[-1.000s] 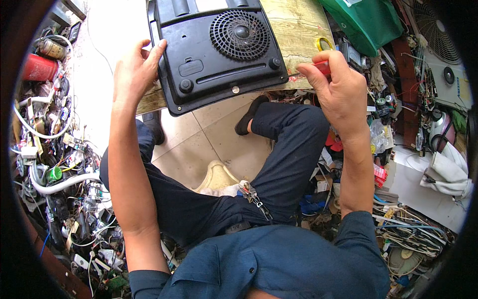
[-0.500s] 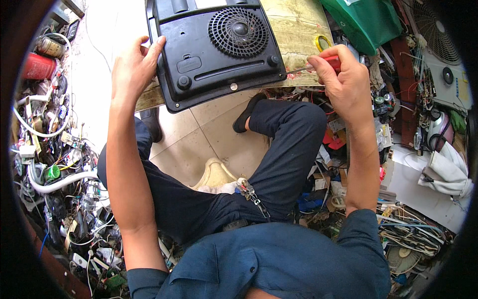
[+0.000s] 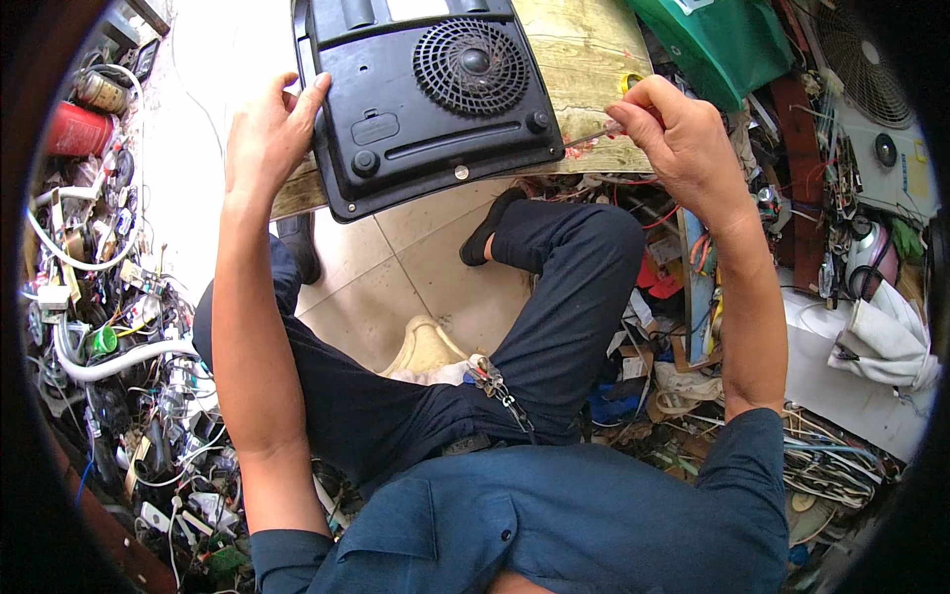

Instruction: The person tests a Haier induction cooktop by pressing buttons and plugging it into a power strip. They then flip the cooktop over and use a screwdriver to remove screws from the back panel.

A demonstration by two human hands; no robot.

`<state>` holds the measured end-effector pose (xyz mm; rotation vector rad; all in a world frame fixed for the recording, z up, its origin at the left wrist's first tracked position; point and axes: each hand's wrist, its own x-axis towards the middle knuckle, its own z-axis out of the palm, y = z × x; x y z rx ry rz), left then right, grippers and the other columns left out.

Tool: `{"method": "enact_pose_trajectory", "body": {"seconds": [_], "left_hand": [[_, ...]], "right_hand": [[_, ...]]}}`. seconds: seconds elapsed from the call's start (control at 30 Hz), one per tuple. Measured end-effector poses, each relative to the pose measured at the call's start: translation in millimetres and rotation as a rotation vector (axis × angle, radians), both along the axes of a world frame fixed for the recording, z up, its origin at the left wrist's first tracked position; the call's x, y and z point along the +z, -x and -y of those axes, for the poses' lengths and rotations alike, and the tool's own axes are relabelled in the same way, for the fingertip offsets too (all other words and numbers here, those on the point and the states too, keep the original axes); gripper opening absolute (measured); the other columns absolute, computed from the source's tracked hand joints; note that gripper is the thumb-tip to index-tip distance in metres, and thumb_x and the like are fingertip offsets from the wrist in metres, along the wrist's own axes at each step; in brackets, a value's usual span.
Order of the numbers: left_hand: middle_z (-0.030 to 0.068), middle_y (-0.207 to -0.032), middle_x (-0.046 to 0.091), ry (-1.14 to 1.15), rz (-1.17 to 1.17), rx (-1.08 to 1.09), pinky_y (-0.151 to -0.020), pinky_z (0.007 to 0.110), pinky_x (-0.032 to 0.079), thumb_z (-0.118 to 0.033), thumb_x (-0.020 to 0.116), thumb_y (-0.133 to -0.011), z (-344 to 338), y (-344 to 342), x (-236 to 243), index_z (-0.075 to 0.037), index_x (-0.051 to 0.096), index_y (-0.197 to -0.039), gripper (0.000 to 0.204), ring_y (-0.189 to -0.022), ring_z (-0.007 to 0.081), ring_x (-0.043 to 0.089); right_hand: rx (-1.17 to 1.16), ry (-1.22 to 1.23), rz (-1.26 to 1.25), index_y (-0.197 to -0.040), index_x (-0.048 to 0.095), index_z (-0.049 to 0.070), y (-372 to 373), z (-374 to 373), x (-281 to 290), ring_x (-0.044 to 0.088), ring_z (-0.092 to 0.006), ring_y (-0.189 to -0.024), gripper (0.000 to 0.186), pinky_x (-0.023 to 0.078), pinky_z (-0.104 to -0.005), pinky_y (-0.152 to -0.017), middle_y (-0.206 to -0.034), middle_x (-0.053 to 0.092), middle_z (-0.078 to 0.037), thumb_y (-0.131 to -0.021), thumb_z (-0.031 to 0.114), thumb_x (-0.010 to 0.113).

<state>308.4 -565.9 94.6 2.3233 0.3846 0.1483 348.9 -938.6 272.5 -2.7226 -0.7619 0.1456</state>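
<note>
The right hand (image 3: 683,148) holds a screwdriver (image 3: 591,136) with its tip at the near right corner of a black appliance (image 3: 396,89), which the left hand (image 3: 272,139) clasps by the left edge, and which is partly over the far wooden table (image 3: 584,59).

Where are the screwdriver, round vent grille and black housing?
Screwdriver (image 3: 591,136): head view, on the metal shaft.
Round vent grille (image 3: 475,61): head view, on the central hub.
Black housing (image 3: 421,122): head view, on bare plastic near middle.
</note>
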Motion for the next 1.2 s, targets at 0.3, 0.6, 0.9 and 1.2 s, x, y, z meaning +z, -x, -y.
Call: {"method": "enact_pose_trajectory", "body": {"seconds": [0.3, 0.6, 0.9, 1.2], "left_hand": [[0.0145, -0.089, 0.074, -0.051, 0.030, -0.001, -0.056, 0.032, 0.054, -0.050, 0.068, -0.101, -2, 1, -5, 0.004, 0.064, -0.135, 0.064, -0.064, 0.0175, 0.070], [0.0141, -0.084, 0.075, -0.058, 0.020, 0.010, -0.069, 0.037, 0.058, -0.053, 0.065, -0.101, 1, 4, -3, 0.004, 0.064, -0.136, 0.066, -0.073, 0.0232, 0.074], [0.0175, -0.077, 0.071, -0.145, -0.039, 0.010, -0.072, 0.044, 0.056, -0.062, 0.064, -0.098, 12, 3, 13, 0.003, 0.068, -0.129, 0.072, -0.074, 0.0320, 0.072], [0.0189, -0.075, 0.068, -0.166, 0.053, 0.019, -0.066, 0.046, 0.053, -0.062, 0.063, -0.099, 15, 4, 7, -0.001, 0.072, -0.108, 0.062, -0.070, 0.0347, 0.069]], "right_hand": [[0.158, -0.124, 0.050, -0.107, 0.063, 0.002, -1, -9, -10, 0.071, -0.0368, -0.074, 0.016, 0.055, -0.0414, -0.066, -0.077, 0.070, -0.019, -0.100, 0.016, 0.066], [0.070, 0.216, -0.055, -0.092, 0.075, -0.004, -9, -12, 22, 0.070, -0.0345, -0.067, 0.038, 0.054, -0.0428, -0.066, -0.068, 0.063, -0.024, -0.098, 0.032, 0.065], [-0.083, 0.550, -0.726, -0.112, 0.076, -0.007, -59, -30, 28, 0.061, -0.0155, -0.064, 0.036, 0.050, -0.0342, -0.061, -0.073, 0.067, -0.009, -0.093, 0.021, 0.063], [0.190, 0.744, -0.384, -0.107, 0.080, 0.007, -34, -32, 10, 0.072, -0.0394, -0.076, 0.024, 0.056, -0.0468, -0.073, -0.082, 0.073, -0.021, -0.094, 0.022, 0.065]]}}
